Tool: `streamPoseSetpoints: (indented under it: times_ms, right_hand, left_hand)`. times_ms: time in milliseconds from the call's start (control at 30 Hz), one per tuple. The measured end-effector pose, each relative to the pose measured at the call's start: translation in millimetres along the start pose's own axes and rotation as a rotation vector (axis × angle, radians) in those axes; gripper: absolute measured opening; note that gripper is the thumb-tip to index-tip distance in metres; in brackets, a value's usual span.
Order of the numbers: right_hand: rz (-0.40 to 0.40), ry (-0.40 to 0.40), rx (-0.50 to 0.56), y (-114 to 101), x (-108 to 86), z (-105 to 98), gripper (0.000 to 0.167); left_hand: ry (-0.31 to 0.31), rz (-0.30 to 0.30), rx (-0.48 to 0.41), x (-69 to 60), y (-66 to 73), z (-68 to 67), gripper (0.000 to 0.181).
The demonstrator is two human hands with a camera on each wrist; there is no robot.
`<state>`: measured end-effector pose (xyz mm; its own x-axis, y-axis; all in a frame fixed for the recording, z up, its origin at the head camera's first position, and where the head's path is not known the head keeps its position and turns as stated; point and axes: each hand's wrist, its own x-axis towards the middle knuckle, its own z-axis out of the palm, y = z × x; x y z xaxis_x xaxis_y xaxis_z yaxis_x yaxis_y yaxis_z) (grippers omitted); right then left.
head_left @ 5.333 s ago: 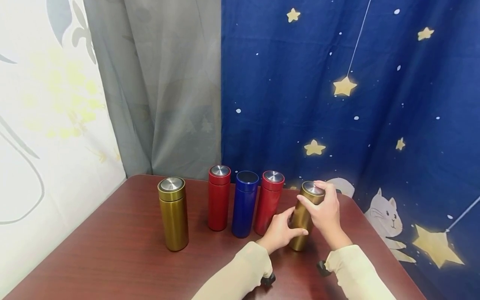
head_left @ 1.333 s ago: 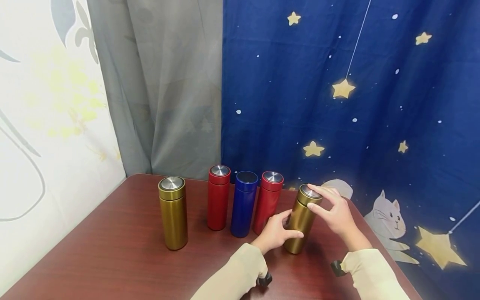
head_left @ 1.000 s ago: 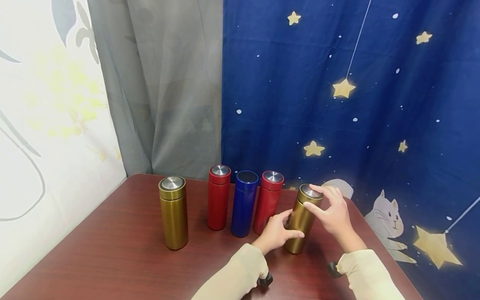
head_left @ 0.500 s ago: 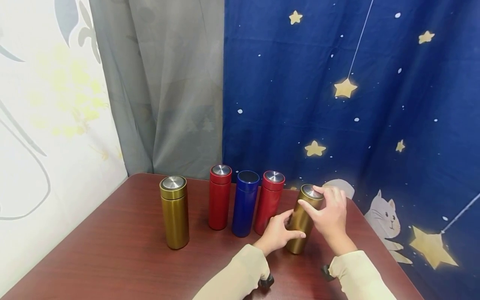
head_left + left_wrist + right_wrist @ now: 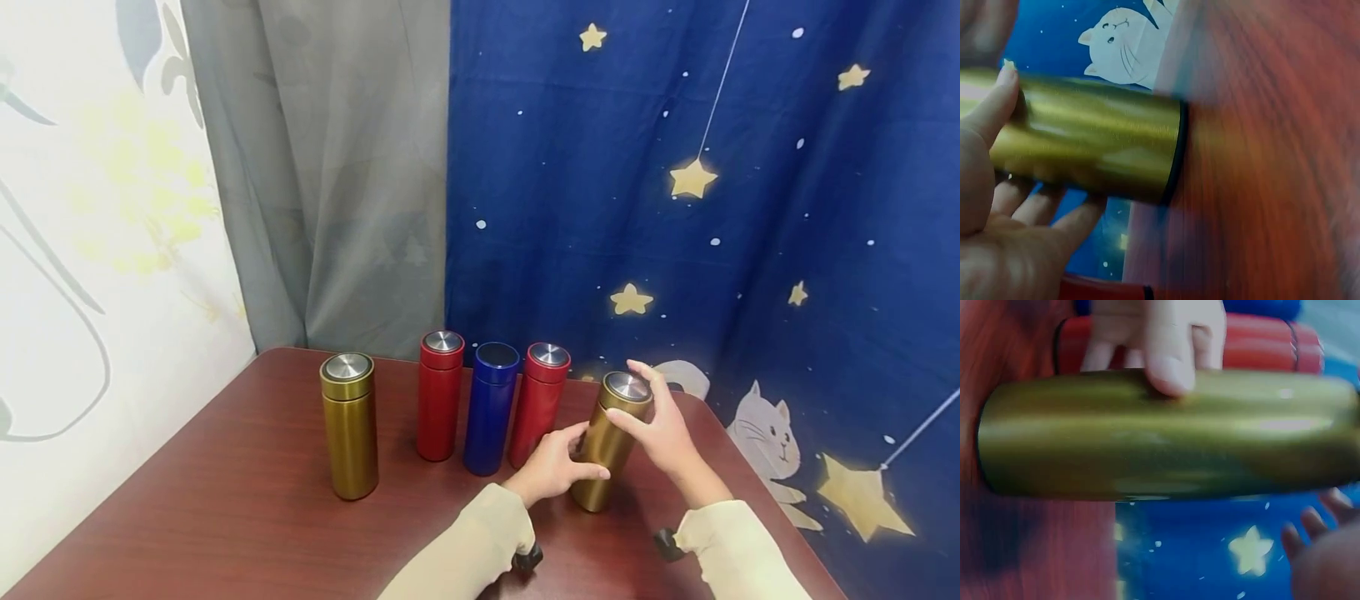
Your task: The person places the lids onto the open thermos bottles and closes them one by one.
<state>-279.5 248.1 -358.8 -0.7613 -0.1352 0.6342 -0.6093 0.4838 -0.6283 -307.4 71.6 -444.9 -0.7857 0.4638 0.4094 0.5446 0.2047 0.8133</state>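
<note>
My left hand [image 5: 551,468] grips the body of a gold thermos flask [image 5: 613,446], thumb in front and fingers behind. The flask leans slightly to the right. Its steel-topped lid [image 5: 628,387] is on. My right hand [image 5: 663,433] is loosely around the lid, with the thumb at the flask just below it and the index finger raised behind. In the right wrist view, those fingers [image 5: 1314,524] are spread below the flask [image 5: 1166,440], and the lid is cut off. The left wrist view shows the flask's dark base edge [image 5: 1175,153] close to the table.
A red flask [image 5: 536,408] stands just left of my left hand. Beside it are a blue flask [image 5: 490,425] and another red flask [image 5: 438,408]. A second gold flask [image 5: 351,442] stands farther left on the brown table [image 5: 247,500]. Curtains [image 5: 525,167] hang behind the table.
My right hand has shifted about the lid, back and forth, and its fingers have now loosened from the top. The flask has tilted slightly. My left hand keeps its grip.
</note>
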Motion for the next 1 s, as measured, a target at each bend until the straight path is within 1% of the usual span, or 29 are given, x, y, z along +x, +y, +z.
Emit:
streamPoseSetpoints:
  times_ms: [67, 167, 233, 267, 333, 400, 533, 700, 800, 900, 1000]
  right_hand:
    - [0.02, -0.124, 0.217, 4.4, 1.1, -7.7, 0.073]
    - [0.019, -0.283, 0.473, 9.8, 4.1, -16.5, 0.074]
    - [0.021, -0.362, 0.582, 11.9, 5.9, -20.0, 0.072]
    - [0.027, -0.388, 0.618, 12.7, 6.6, -21.1, 0.071]
    - [0.039, -0.407, 0.65, 13.4, 7.5, -22.3, 0.069]
    - [0.048, -0.397, 0.64, 13.4, 7.8, -22.7, 0.067]
    - [0.046, -0.353, 0.584, 12.5, 7.4, -21.7, 0.066]
    - [0.033, -0.257, 0.482, 9.1, 4.4, -19.0, 0.065]
    - [0.031, -0.184, 0.386, 6.4, 3.0, -15.7, 0.067]
    - [0.031, -0.127, 0.294, 4.2, 3.1, -11.9, 0.071]
    - [0.033, -0.081, 0.168, 2.8, 3.1, -9.3, 0.074]
  left_hand:
    - [-0.055, 0.0, -0.037, 1.3, -0.9, -2.9, 0.068]
    - [-0.128, -0.009, -0.093, 3.7, -2.1, -7.0, 0.069]
    - [-0.159, -0.022, -0.106, 4.8, -2.8, -9.4, 0.071]
    - [-0.169, -0.029, -0.108, 5.2, -3.1, -10.2, 0.072]
    - [-0.176, -0.041, -0.105, 5.3, -3.6, -11.2, 0.073]
    - [-0.176, -0.042, -0.107, 5.1, -4.8, -11.1, 0.073]
    - [-0.161, -0.024, -0.124, 4.6, -6.4, -9.4, 0.072]
    - [-0.132, -0.019, -0.099, 4.2, -5.2, -7.8, 0.068]
    - [-0.111, -0.026, -0.071, 3.6, -4.1, -7.4, 0.068]
    - [-0.095, -0.037, -0.053, 2.9, -3.5, -7.5, 0.068]
    - [-0.088, -0.04, -0.043, 2.4, -4.1, -7.2, 0.068]
